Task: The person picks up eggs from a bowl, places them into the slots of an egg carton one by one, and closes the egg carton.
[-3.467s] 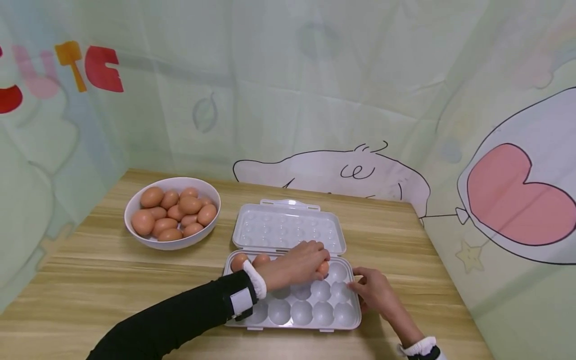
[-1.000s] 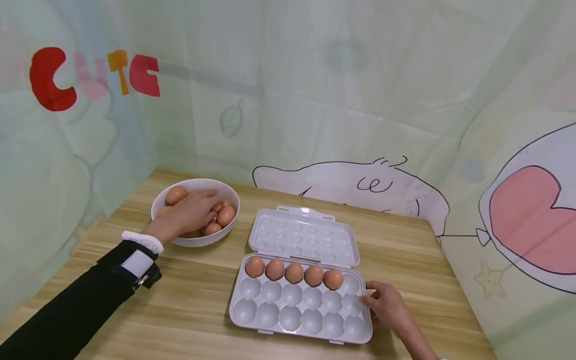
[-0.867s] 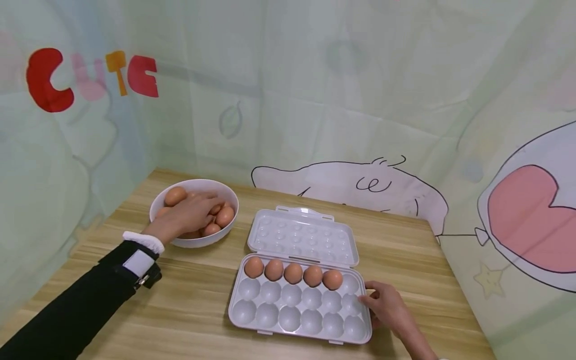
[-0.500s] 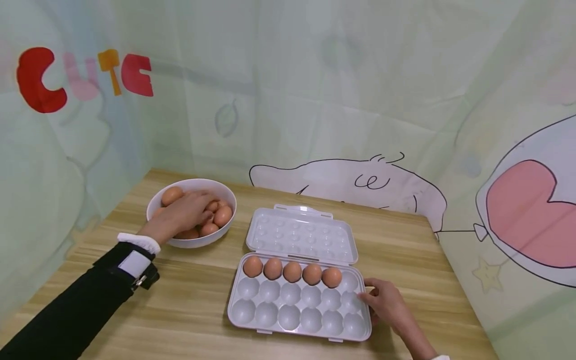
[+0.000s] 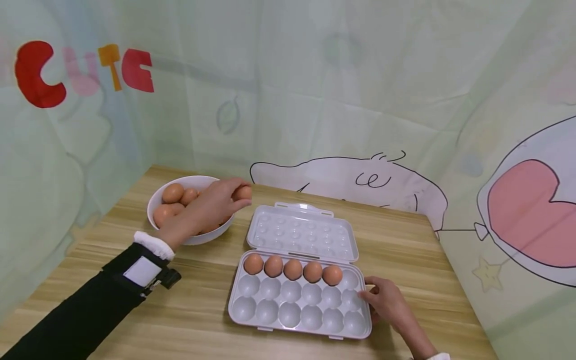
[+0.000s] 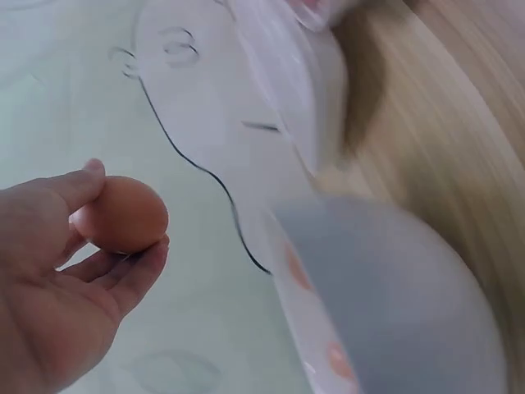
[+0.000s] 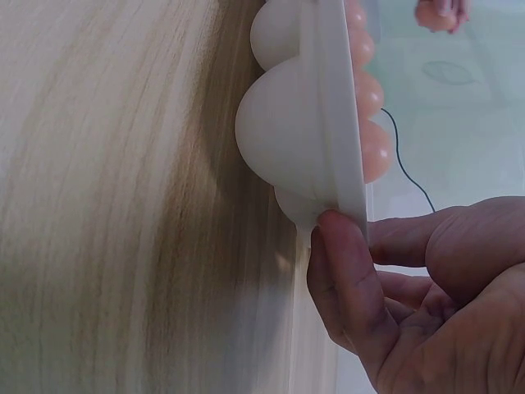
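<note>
A brown egg (image 6: pixel 125 215) is pinched between the thumb and fingers of my left hand (image 5: pixel 213 202), raised above the right rim of the white bowl (image 5: pixel 155 220). Several more brown eggs (image 5: pixel 173 193) lie in that bowl, some hidden behind the hand. In the head view, a white egg carton (image 5: pixel 300 295) lies with its lid (image 5: pixel 302 232) folded back. Eggs (image 5: pixel 293 269) fill its back row except the rightmost cup; the other two rows hold none. My right hand (image 5: pixel 388 302) grips the carton's right rim between thumb and fingers, seen closely in the right wrist view (image 7: pixel 443 304).
The wooden table (image 5: pixel 198 300) runs up to a printed cloth backdrop (image 5: pixel 288 100) at the back and sides. The bowl stands at the table's back left, left of the carton. A strapped device (image 5: pixel 143 272) sits on the left wrist.
My left hand set an egg in the carton's back row, reached into the bowl, and has now risen out to the right with another egg. The right hand stays on the carton.
</note>
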### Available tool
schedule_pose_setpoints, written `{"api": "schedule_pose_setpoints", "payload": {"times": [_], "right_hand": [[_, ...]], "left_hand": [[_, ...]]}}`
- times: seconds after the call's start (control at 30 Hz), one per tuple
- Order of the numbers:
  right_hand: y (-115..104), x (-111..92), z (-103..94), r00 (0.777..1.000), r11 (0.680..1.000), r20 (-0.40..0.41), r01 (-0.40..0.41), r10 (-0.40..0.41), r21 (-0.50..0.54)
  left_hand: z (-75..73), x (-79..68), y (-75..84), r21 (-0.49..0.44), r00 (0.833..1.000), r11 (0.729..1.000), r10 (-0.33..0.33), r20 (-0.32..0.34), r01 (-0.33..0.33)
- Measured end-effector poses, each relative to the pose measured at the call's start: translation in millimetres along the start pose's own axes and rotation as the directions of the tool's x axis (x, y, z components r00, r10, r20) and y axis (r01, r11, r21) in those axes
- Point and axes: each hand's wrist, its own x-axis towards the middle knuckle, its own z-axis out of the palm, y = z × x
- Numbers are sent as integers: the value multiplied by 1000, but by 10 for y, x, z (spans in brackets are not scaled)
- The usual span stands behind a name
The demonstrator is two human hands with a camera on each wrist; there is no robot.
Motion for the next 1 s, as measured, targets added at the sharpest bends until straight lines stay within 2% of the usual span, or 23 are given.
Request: {"api": "schedule_pose_setpoints", "payload": {"times": [0.2, 0.33, 0.43, 0.6, 0.77, 0.87, 1.0], "right_hand": [[20, -19, -14, 1000, 1000, -9, -7, 7, 1], [17, -16, -14, 1000, 1000, -18, -5, 5, -12], [2, -9, -13, 1000, 1000, -21, -2, 2, -23], [-17, 21, -19, 1000, 1000, -7, -10, 10, -11], [-2, 38, -50, 997, 999, 77, 25, -29, 42], [4, 48, -83, 990, 997, 129, 49, -57, 58], [-2, 60, -125, 983, 996, 165, 64, -75, 67]], "left_hand": [[216, 89, 490, -132, 991, 982, 137, 1, -136], [406, 138, 769, -242, 985, 958, 169, 38, -155], [583, 186, 947, -287, 980, 946, 180, 79, -151], [922, 304, 1154, -270, 968, 947, 214, 131, -173], [1253, 404, 1261, -242, 944, 951, 248, 220, -194], [1381, 435, 1331, -234, 930, 954, 251, 269, -189], [1513, 459, 1415, -202, 921, 966, 223, 319, -163]]}}
